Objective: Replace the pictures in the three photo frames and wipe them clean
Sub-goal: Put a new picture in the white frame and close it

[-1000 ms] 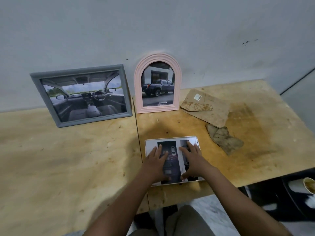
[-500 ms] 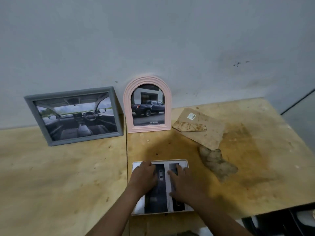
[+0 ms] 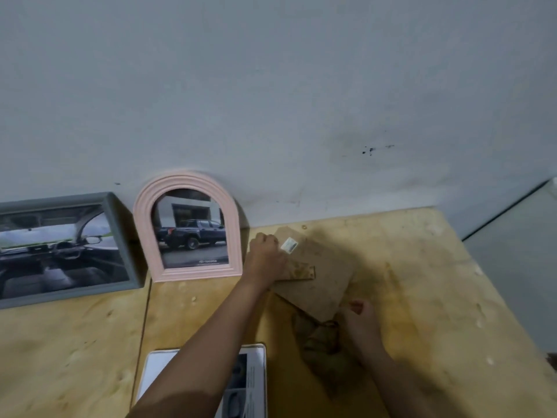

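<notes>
Your hands have left the white photo frame [image 3: 256, 354]; your left hand [image 3: 266, 257] now grips the brown cardboard backing board [image 3: 319, 285], your right hand [image 3: 360, 322] loosely curled, empty, ready to refit.

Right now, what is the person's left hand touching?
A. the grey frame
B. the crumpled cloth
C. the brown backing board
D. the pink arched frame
C: the left hand rests on the left end of the brown backing board, beside the pink arched frame but not on it; the grey frame and the crumpled cloth lie apart from it.
</notes>
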Tool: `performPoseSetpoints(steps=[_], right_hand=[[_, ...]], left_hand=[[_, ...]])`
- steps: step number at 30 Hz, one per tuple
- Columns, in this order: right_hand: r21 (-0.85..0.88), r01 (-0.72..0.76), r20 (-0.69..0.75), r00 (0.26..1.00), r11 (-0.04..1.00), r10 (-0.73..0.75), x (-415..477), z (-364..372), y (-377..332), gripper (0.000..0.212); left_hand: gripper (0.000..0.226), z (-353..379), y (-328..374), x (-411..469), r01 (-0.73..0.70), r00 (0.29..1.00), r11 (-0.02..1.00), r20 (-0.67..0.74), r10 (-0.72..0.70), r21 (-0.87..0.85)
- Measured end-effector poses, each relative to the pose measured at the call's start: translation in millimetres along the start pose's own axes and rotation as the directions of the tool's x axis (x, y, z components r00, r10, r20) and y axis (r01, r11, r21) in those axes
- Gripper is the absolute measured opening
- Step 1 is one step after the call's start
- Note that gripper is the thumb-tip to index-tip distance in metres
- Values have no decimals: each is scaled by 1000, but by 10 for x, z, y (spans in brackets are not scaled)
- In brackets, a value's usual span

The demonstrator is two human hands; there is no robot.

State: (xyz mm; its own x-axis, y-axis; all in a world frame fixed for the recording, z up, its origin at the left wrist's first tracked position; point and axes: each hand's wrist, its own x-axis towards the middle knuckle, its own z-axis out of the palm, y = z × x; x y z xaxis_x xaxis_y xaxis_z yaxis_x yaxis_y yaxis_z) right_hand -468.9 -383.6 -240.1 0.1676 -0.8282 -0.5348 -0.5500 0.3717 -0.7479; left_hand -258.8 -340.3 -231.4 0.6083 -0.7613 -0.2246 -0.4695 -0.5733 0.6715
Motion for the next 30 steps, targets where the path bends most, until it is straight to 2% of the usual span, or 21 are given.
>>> performPoseSetpoints(steps=[2, 5, 9, 13, 16, 19, 23, 27, 30], right_hand=[[85, -103, 92, 991, 991, 95, 109, -31, -29, 26], [114, -182, 152, 975, 977, 164, 253, 1, -39, 27], [86, -268, 200, 948, 960, 247, 418, 22, -27, 27], [259, -264, 214, 954, 929, 212, 396, -21, -72, 7], [405, -229, 145, 972, 885, 185, 375, -142, -152, 7], [317, -57, -59, 995, 947, 80, 371, -329, -176, 15], [245, 135, -341, 939, 960, -45, 306, -592, -156, 26], [306, 270, -418, 900, 913, -126, 42, -663, -238, 25], [352, 316, -382, 908, 881, -173, -271, -632, -316, 22]], left_hand=[[30, 64, 31, 209, 109, 989, 987, -112, -95, 118], [40, 149, 2, 314, 219, 975, 955, -89, -205, 202], [54, 248, 24, 398, 389, 921, 912, -90, -380, 131], [51, 350, 80, 486, 435, 900, 896, -46, -433, 86], [42, 388, 134, 470, 435, 900, 900, 2, -435, 26], [46, 404, 199, 373, 366, 929, 931, 62, -364, -15], [66, 356, 384, 168, 240, 951, 971, 195, -239, 20], [72, 96, 647, -135, 50, 998, 989, 25, -54, 139], [90, -263, 725, -385, -174, 980, 954, -55, 193, 246]])
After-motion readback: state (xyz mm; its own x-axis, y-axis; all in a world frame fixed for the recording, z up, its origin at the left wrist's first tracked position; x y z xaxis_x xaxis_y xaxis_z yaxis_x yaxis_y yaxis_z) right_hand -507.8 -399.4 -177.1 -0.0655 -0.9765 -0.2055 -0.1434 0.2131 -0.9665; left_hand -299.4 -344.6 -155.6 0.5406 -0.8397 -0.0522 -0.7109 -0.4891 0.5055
